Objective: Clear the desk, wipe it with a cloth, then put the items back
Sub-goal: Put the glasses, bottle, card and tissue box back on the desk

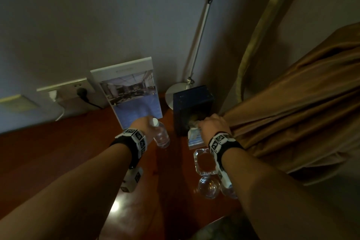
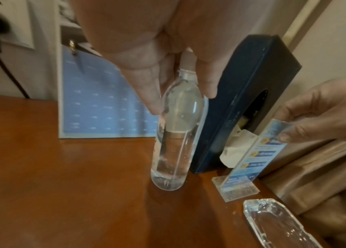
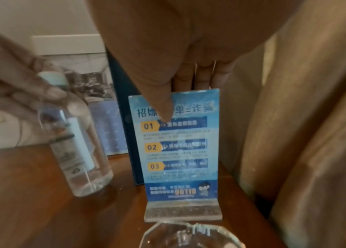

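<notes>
— What's on the desk (image 1: 58, 152), biggest first?

— Against the wall a tall photo board (image 1: 128, 91), then the dark tissue box (image 1: 191, 109) standing on end by the lamp base (image 1: 176, 91). In front of the box, a blue acrylic sign (image 3: 176, 151), with a glass ashtray (image 1: 204, 161) and a tumbler (image 1: 208, 189) nearer the edge.

— And the hands?

— The left hand (image 2: 157, 55) pinches a water bottle (image 2: 176, 134) at its neck, thumb and fingers curled round the cap end. The bottle is upright, long axis vertical, base at or just above the wood; I can't tell which. The right hand (image 3: 167, 50) pinches the sign's top edge, thumb in front, fingers behind.

— Which matters for the next move?

— Both things hang straight below their grips, so I'd guess a plain vertical lift or set-down suits each. The sign stands just beside the box, with the ashtray close against its foot.
</notes>
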A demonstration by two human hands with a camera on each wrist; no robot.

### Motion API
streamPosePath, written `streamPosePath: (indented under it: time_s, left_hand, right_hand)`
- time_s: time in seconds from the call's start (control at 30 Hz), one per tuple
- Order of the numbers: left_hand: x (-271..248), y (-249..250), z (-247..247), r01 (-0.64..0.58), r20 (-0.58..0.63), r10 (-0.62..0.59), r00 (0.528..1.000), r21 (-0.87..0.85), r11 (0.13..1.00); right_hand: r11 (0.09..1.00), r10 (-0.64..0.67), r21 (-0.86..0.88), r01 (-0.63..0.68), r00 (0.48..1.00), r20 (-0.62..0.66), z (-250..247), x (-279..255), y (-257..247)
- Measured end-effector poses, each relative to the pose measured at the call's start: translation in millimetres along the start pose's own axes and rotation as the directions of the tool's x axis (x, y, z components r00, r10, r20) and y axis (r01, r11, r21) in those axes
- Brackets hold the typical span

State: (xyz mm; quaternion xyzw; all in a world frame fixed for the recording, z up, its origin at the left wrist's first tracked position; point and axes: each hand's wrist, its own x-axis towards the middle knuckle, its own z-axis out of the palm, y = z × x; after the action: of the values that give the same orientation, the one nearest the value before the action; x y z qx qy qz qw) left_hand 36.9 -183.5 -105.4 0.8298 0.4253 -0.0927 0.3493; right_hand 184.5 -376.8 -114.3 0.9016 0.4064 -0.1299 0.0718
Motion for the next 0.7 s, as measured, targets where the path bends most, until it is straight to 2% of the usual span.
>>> streamPosePath:
  time_s: [0.07, 0.13, 0.3, 0.47, 0.7]
  left_hand:
    - [-7, -5, -6, 0.018, -0.018, -0.017, 1.0, 0.008, 1.0]
    - [-15, -8, -15, 0.006, -0.025, -0.004, 1.0, 0.091, 0.996]
    - [-45, -9, -48, 0.002, -0.03, 0.003, 1.0, 0.191, 0.982]
    - [-95, -15, -82, 0.061, -0.167, -0.048, 0.985, 0.072, 0.996]
    - [-176, -55, -125, 0.134, -0.303, -0.104, 0.947, 0.078, 0.988]
  right_hand:
    - [0.999, -0.034, -0.012, 0.035, 0.999, 0.008, -6, -2, -1]
    - [0.999, -0.043, 0.011, 0.043, 0.999, 0.005, -16, -5, -3]
    - [0.966, -0.023, 0.26, 0.008, 0.998, 0.057, -57, -17, -8]
    - [0.842, -0.085, 0.538, 0.048, 0.995, 0.043, -91, -28, -15]
    - [0.659, -0.216, 0.748, 0.075, 0.972, 0.093, -110, -34, -72]
